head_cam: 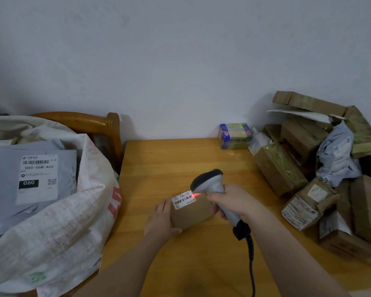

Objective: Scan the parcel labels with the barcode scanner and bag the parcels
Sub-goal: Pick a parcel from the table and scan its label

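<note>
Closest up is the black cable (251,266), running off the bottom edge and up into the butt of the barcode scanner (208,182). Right hand (234,202) is wrapped tight round the scanner's grey handle, so that's a proper clenched grip on it, with the dark head tipped down and away from the palm.

Just under the scanner head is the small cardboard parcel (193,213), lying flat on the wooden table (169,163). It sits right between the two hands. Its white label (183,199) is on the far corner of the top face, and the red scan line (196,195) falls across the barcode end nearest the scanner.

Left hand (161,219) grasps the parcel's other side. The fingers lie along that edge and the thumb hooks round the near corner.

Further out past the left hand there's a big white woven sack (62,221) with red print. It's open at the top and slumped in a wooden chair (107,127), touching the table edge. Inside it, on top, is a grey mailer (36,174) whose label reads 060-06B-A05.

Out past the right hand is a messy pile of parcels (308,168), taped brown boxes plus a crumpled grey bag. Beyond both hands, at the table's far edge against the wall (180,61), sits a blue and yellow box (235,136).
</note>
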